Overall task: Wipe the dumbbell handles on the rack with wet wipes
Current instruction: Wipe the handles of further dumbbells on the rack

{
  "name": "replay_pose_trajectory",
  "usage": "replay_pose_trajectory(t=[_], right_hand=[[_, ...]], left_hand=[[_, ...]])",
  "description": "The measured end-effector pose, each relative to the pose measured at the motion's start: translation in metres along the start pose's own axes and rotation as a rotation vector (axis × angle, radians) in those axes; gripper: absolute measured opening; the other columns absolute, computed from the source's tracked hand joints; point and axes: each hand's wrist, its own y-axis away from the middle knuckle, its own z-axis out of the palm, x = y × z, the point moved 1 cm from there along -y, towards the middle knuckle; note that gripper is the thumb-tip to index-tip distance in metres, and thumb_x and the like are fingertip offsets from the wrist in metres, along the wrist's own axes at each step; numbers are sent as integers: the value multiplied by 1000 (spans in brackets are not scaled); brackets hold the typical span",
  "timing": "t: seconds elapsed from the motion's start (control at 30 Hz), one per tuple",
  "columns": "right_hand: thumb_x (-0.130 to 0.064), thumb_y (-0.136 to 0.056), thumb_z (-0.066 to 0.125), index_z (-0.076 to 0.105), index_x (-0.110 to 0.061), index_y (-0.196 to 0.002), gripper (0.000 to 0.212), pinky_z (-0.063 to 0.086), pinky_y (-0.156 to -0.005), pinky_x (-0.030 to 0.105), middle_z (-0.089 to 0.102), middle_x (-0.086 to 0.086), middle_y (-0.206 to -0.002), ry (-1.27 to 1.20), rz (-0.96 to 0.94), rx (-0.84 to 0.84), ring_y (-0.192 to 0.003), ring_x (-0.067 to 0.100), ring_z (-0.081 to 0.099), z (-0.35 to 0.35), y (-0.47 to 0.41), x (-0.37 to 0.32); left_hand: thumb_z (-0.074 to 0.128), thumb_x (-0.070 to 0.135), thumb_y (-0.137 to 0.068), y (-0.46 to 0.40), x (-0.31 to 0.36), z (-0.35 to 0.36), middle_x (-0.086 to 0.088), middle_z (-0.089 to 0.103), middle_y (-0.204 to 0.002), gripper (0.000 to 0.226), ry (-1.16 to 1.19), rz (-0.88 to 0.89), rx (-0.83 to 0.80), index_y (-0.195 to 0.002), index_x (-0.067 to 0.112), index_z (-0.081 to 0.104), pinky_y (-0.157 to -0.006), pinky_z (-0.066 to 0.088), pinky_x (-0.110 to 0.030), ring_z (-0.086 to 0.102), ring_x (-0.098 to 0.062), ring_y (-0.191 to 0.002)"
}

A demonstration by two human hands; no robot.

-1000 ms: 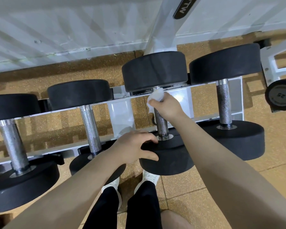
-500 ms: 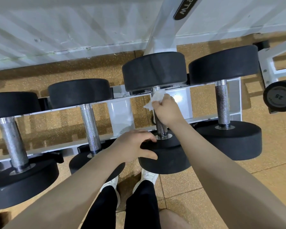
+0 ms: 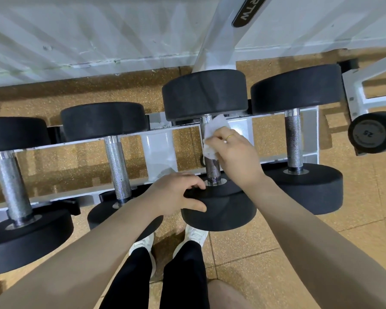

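Black rubber forms the near head (image 3: 218, 208) of the third dumbbell from the rack's left end, and the left hand (image 3: 176, 192) steadies it: fingers curl over the head's upper edge, thumb against its side. This head overhangs the front rail (image 3: 274, 158) of the white rack (image 3: 163, 141), directly above the person's white shoes (image 3: 195, 234). Should the left hand's hold loosen while the wiping hand pushes on the bar, the dumbbell could roll or slide forward off the rail toward the feet. Farther in, the right hand (image 3: 234, 152) pinches a crumpled wet wipe (image 3: 211, 139) between thumb and fingers and presses it against the upper half of the knurled steel handle (image 3: 212, 168); a ring shows on one finger. The wipe covers only part of the bar; the lower stretch near the collar is bare and looks dark, possibly wet. Rough knurling could snag or shred the thin wipe, leaving lint. A loose corner of the wipe lies close to the far head (image 3: 204, 94), where it could catch against the back rail (image 3: 174, 128). Handles to the left (image 3: 117, 168) and right (image 3: 294, 141) lie untouched, well apart from both hands; whether they are already wiped cannot be told.
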Motion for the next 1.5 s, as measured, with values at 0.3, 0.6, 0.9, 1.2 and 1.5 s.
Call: replay_pose_trajectory(t=[0.3, 0.6, 0.9, 1.2, 1.5], right_hand=[[1, -67, 47, 70, -6, -78, 26, 53, -67, 31, 69, 8, -90, 188, -265, -64, -86, 29, 65, 11, -30, 1], [-1, -54, 80, 65, -11, -66, 21, 45, -92, 31, 65, 4, -68, 123, -507, -450, -81, 24, 64, 6, 2, -4], [-10, -37, 88, 73, -8, -82, 47, 50, -89, 30, 73, 13, -80, 410, -324, -343, -93, 23, 69, 3, -49, -13], [-15, -91, 48, 60, -15, -99, 14, 39, -101, 37, 60, 11, -113, 141, -324, -786, -125, 27, 44, 5, 5, -14], [-7, -93, 41, 56, -4, -94, 15, 49, -77, 37, 60, 13, -89, -655, 919, 117, -86, 25, 58, -21, -1, 31]], left_hand=[[72, 41, -75, 2, -2, 3, 15, 53, -113, 48, 15, 17, 48, -118, 27, 58, -71, 33, -9, 46, -2, -103], [71, 41, -77, 5, 2, 3, 9, 55, -120, 50, -33, 25, 64, -122, 24, 57, -71, 31, -3, 45, -2, -103], [68, 43, -78, 6, 2, 5, 9, 54, -126, 51, -56, -1, 61, -124, 25, 54, -85, 35, -18, 48, -7, -112], [66, 39, -82, 10, 10, 5, 7, 53, -129, 48, -131, 56, 78, -125, 20, 55, -70, 29, -8, 42, 1, -95], [65, 43, -81, 12, 9, 6, 9, 53, -124, 47, -94, -21, 63, -124, 26, 54, -89, 41, -28, 47, -13, -116]])
